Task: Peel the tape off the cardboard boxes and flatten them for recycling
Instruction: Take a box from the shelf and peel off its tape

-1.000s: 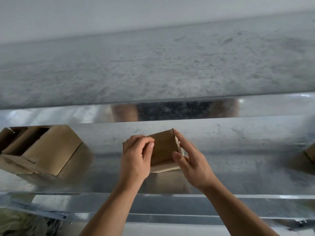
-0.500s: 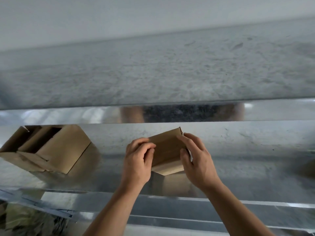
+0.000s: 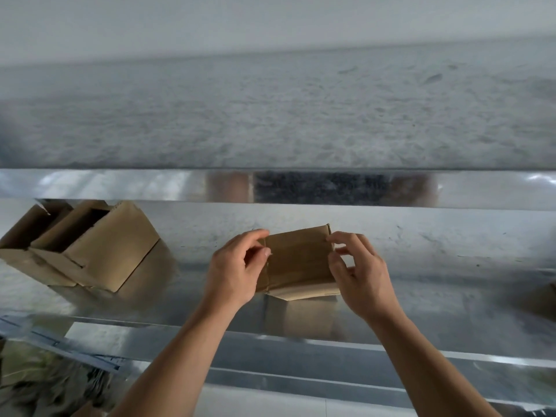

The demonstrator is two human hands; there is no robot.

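Observation:
A small brown cardboard box (image 3: 298, 260) stands on a shiny metal shelf (image 3: 436, 266), tilted with one corner toward me. My left hand (image 3: 231, 272) grips its left edge, with thumb and forefinger pinched at the seam. At the box's upper right corner my right hand (image 3: 361, 278) has its fingers curled and its fingertips pinching the edge. No tape shows plainly on the box.
Two opened cardboard boxes (image 3: 99, 251) lie tipped on the shelf at the left. A brown bit of another box (image 3: 547, 296) shows at the right edge. A metal lip (image 3: 120, 185) of an upper surface overhangs the shelf. Scraps (image 3: 45, 380) lie below at the lower left.
My right hand has slid from the box's near right side up to its upper right corner. The box has turned a little, showing more of its top face. My left hand keeps its grip.

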